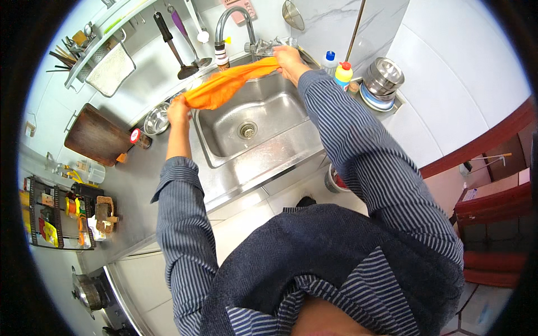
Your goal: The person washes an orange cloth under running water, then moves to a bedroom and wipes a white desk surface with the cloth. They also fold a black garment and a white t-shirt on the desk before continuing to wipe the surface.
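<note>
An orange cloth (pixel 229 84) is stretched between my two hands above the back part of a stainless steel sink (pixel 252 113). My left hand (pixel 179 110) grips its left end, just beyond the sink's left rim and beside a metal bowl (pixel 157 119). At the back right of the basin, my right hand (pixel 288 61) holds the other end, close to the base of the curved faucet (pixel 235 12). The cloth hangs in folds, lower on the left than on the right. No water shows in the basin, and its drain strainer (pixel 247 130) is visible.
Bottles, one with a red cap (pixel 344 73), and stacked metal bowls (pixel 384 75) on plates stand right of the sink. Leaning at the left are a wooden cutting board (pixel 96 134) and, before it, a red-lidded jar (pixel 141 138). A spatula (pixel 168 42) hangs on the back wall.
</note>
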Tool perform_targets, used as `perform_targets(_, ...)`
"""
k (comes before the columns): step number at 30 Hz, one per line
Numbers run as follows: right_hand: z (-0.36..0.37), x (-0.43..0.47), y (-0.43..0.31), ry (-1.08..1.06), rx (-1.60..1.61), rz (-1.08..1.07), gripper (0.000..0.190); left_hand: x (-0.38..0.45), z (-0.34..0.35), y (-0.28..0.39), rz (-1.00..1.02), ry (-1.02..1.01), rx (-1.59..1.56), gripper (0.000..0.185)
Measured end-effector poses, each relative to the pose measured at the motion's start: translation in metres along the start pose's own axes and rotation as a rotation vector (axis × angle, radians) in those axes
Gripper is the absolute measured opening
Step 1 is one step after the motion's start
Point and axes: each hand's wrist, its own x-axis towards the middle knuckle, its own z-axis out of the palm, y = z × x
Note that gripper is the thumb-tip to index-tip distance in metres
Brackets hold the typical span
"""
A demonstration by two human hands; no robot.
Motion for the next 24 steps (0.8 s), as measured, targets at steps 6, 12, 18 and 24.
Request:
perform_targets(6, -0.012, -0.021, -0.038, -0.076, 0.414, 0.478, 0.004, -0.025, -0.042, 0.071, 0.183, -0.175, -0.59, 0.024)
perform_targets(12, -0.048, -0.027, -0.04, -0.372, -0.451, 0.026, 0.018, -0.056, -0.053, 0.109, 0.237, -0.296, 0.122, 0.036)
perform_targets(18, -0.056, -0.045, -0.051, -0.4, -0.579, -0.087, 0.024, -0.082, -0.051, 0.143, 0.516, -0.118, -0.063, 0.038)
perform_targets(24, -0.047, -0.053, -0.051, -0.471, -0.866, -0.354, 0.053, -0.107, -0.018, 0.205, 0.837, -0.015, 0.336, 0.048)
